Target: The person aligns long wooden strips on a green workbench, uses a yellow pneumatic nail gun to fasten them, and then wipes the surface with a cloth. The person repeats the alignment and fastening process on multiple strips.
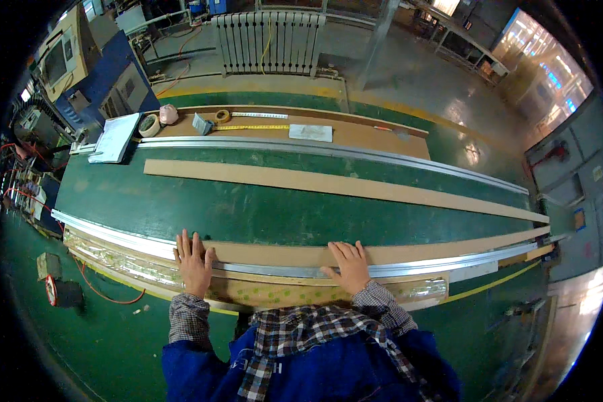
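Observation:
Along the near edge of the green table lies a long silver metal profile. A brown cardboard strip runs against its far side and reaches toward the right end. My left hand rests flat across the profile at the strip's left end, fingers stretched and slightly spread. Farther right, my right hand lies over both pieces, its fingers on the cardboard and its thumb out to the left near the profile. Neither hand appears closed round anything.
A second cardboard strip and another metal profile stretch across the table. Beyond them sit papers, a yellow measuring tape, tape rolls and a pale flat block. Plastic-wrapped lengths lie along the near side.

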Motion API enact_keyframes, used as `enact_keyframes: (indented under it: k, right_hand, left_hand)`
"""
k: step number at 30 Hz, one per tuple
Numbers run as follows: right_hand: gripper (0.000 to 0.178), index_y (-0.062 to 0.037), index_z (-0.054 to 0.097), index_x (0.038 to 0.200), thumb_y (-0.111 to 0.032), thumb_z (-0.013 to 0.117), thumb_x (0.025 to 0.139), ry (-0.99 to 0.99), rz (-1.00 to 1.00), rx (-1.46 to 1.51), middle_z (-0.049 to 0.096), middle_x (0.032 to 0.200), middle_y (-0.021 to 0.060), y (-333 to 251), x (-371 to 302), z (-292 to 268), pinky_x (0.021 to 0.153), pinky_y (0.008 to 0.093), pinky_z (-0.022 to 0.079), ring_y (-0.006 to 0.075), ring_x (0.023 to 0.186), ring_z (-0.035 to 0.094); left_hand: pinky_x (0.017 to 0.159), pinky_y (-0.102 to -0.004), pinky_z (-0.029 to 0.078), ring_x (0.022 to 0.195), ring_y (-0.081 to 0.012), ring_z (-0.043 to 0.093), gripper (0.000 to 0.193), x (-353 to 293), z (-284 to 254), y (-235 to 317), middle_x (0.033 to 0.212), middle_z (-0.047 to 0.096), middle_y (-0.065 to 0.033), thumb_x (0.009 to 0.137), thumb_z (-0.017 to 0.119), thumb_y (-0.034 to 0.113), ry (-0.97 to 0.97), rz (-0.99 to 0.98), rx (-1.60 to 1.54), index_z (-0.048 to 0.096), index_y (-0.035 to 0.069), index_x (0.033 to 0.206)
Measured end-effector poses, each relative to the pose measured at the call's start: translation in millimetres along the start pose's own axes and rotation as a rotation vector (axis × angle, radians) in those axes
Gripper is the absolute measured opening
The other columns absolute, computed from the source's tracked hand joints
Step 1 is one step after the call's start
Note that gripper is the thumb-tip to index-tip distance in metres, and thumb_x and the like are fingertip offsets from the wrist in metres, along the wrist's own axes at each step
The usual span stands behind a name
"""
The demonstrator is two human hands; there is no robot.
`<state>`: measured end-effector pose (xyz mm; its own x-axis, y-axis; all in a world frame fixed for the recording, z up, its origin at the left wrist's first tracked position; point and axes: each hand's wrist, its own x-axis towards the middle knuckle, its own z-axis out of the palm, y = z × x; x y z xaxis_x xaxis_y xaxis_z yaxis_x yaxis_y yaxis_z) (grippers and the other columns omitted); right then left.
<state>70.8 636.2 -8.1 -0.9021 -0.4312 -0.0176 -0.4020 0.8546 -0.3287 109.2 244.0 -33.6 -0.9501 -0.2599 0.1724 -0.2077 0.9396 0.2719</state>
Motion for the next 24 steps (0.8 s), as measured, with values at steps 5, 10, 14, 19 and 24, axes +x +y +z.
enact_keyframes:
  k: [5,10,14,19,24]
  right_hand:
    - [0.054,-0.0040,0.049,0.123,-0.043,0.054,0.086,0.060,-0.047,0.056,0.049,0.125,0.0132,22.9,37.1,-15.8,0.106,0.0520,0.022,0.0302,0.113,0.048]
    - [0.052,-0.0033,0.050,0.121,-0.041,0.056,0.085,0.110,-0.118,0.034,0.049,0.125,0.0140,33.5,129.8,-32.0,0.098,0.0474,0.035,0.0336,0.110,0.049]
    - [0.049,-0.0056,0.050,0.122,-0.037,0.058,0.084,0.025,-0.168,-0.004,0.047,0.127,0.0135,8.8,192.6,-39.5,0.097,0.0429,0.038,0.0331,0.112,0.048]
    - [0.049,-0.0073,0.051,0.123,-0.034,0.060,0.082,-0.109,-0.331,0.132,0.045,0.130,0.0161,-63.3,275.8,-7.5,0.098,0.0429,0.037,0.0340,0.115,0.047]
    - [0.052,-0.0070,0.050,0.124,-0.034,0.062,0.081,-0.033,-0.399,0.346,0.042,0.132,0.0226,-127.8,367.1,37.3,0.102,0.0406,0.034,0.0366,0.120,0.042]
  left_hand:
    - [0.105,-0.0592,0.005,0.136,-0.0383,0.009,0.045,8.7,17.4,-1.7,0.146,0.019,-0.0181,0.092,0.043,0.037,0.000,0.015,0.014,0.045,0.012,0.130]
    - [0.104,-0.0580,0.004,0.134,-0.0394,0.013,0.042,20.4,29.5,-10.0,0.143,0.025,-0.0183,0.090,0.045,0.035,0.065,0.027,-0.033,0.048,0.013,0.125]
    - [0.106,-0.0559,0.005,0.133,-0.0396,0.017,0.043,25.9,15.1,7.0,0.140,0.029,-0.0178,0.085,0.052,0.033,0.077,0.013,-0.069,0.050,0.011,0.123]
    - [0.107,-0.0523,0.012,0.131,-0.0398,0.022,0.047,22.5,14.0,1.6,0.141,0.027,-0.0219,0.083,0.055,0.031,0.245,-0.126,-0.147,0.049,0.006,0.123]
    - [0.104,-0.0505,0.021,0.125,-0.0412,0.031,0.048,19.2,22.3,-9.2,0.137,0.030,-0.0254,0.080,0.057,0.025,0.267,-0.214,-0.177,0.048,0.002,0.122]
